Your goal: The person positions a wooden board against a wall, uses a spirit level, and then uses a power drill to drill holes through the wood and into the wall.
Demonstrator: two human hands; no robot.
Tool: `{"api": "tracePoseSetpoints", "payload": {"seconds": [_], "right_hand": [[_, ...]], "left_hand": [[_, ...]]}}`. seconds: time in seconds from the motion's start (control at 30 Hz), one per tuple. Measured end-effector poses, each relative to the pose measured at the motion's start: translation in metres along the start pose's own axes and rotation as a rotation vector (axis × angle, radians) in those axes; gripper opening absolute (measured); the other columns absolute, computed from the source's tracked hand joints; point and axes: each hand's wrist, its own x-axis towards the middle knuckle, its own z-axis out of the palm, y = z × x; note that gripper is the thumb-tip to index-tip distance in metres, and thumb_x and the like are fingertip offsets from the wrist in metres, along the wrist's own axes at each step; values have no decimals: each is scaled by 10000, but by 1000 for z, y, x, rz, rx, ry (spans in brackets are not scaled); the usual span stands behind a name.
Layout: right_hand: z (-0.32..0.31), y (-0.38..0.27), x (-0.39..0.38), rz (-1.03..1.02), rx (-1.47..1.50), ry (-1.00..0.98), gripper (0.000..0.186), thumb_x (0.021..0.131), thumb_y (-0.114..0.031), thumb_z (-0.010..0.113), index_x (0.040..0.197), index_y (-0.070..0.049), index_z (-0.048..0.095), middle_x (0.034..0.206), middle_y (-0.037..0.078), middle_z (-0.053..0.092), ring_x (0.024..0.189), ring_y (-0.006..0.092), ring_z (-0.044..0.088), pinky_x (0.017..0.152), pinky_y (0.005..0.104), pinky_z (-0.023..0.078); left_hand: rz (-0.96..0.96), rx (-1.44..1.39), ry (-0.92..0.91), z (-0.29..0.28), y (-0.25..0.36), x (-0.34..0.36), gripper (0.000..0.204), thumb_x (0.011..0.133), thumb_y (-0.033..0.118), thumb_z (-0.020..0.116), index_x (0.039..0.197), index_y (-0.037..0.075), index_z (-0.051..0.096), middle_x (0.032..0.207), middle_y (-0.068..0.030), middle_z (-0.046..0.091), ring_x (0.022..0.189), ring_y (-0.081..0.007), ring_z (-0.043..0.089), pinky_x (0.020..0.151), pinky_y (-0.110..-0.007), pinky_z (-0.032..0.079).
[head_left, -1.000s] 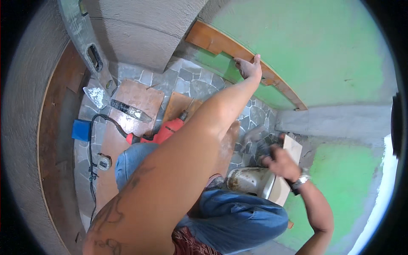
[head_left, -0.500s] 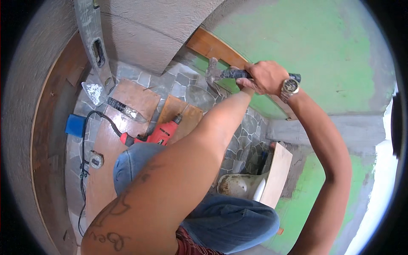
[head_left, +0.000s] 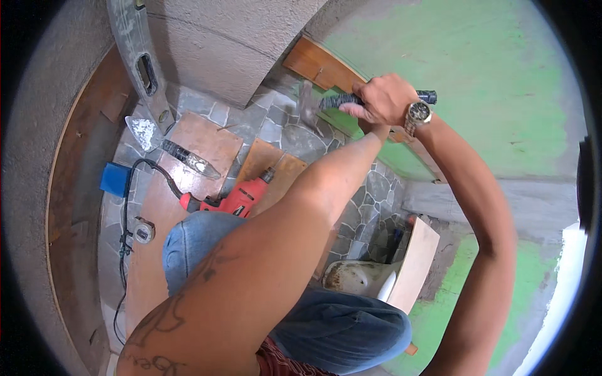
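In my right hand (head_left: 385, 100) is a claw hammer (head_left: 338, 101) with a dark wrapped handle; its metal head points left, slightly blurred, over the wall board. That wooden board (head_left: 313, 62) lies along the green-painted wall (head_left: 451, 62). My left arm stretches up to the board, and my left hand (head_left: 370, 128) is mostly hidden behind my right hand, its fingers out of sight. The right wrist wears a metal watch. My bent knees in jeans are below my arms.
A red drill (head_left: 241, 195), trowel (head_left: 147, 135), tape measure (head_left: 143, 230), blue block (head_left: 115, 178) and wooden boards (head_left: 194, 141) lie on the stone-patterned floor. A level (head_left: 135, 47) leans at upper left. A dirty white fixture (head_left: 351, 276) and pale board (head_left: 414, 257) sit at lower right.
My right hand swung the hammer up from beside the white fixture to the wall board over my left hand, then shifted slightly further up. My left hand stays at the board.
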Motion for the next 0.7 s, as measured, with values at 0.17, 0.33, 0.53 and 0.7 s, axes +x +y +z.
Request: {"api": "tracePoseSetpoints", "payload": {"seconds": [0.17, 0.33, 0.53, 0.7], "right_hand": [[9, 6, 1, 48, 76, 73, 656, 917, -679, 450, 873, -71, 694, 640, 200, 633, 645, 401, 650, 596, 486, 530], [-9, -23, -5, -61, 62, 82, 676, 884, -706, 482, 806, -77, 718, 711, 177, 683, 698, 375, 681, 650, 472, 552], [-3, -2, 6, 110, -39, -14, 687, 881, -731, 451, 923, -98, 717, 692, 178, 673, 698, 374, 682, 634, 473, 553], [-6, -13, -12, -64, 75, 112, 694, 876, -736, 454, 821, -80, 674, 641, 188, 642, 626, 386, 656, 582, 475, 534]], "left_hand": [[1, -9, -9, 3, 2, -2, 1084, 833, 451, 725, 1485, -140, 93, 1420, -370, 352, 1236, -463, 502, 1042, -467, 452], [-3, -16, 17, 0, 3, 3, 1084, 833, 452, 724, 1486, -139, 94, 1418, -368, 355, 1233, -463, 504, 1040, -468, 454], [-22, -30, 10, 1, 6, 0, 1083, 832, 454, 724, 1487, -137, 94, 1415, -366, 358, 1231, -463, 506, 1038, -468, 455], [-36, -40, 10, 0, 8, -2, 1082, 832, 455, 723, 1487, -135, 95, 1412, -364, 361, 1228, -462, 508, 1036, -468, 457]]}}
